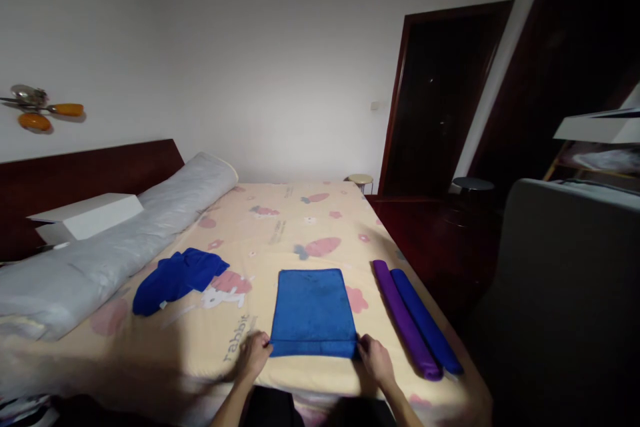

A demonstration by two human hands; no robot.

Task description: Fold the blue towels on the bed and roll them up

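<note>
Two side edges of the blue cloth [314, 310] are being pinched near-end by left hand [257, 352] and right hand [377, 357]; cloth is being held flat between and ahead of them; neither hand is sitting nearer; long axis is being masked by foreshortening.

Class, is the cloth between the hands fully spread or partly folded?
Partly folded: the cloth lies mostly flat, its near edge turned over in a strip.

the left hand [257, 353] and right hand [377, 358] are bare, both forearms [401, 402] uncovered, the legwear [273, 408] dark.
</note>
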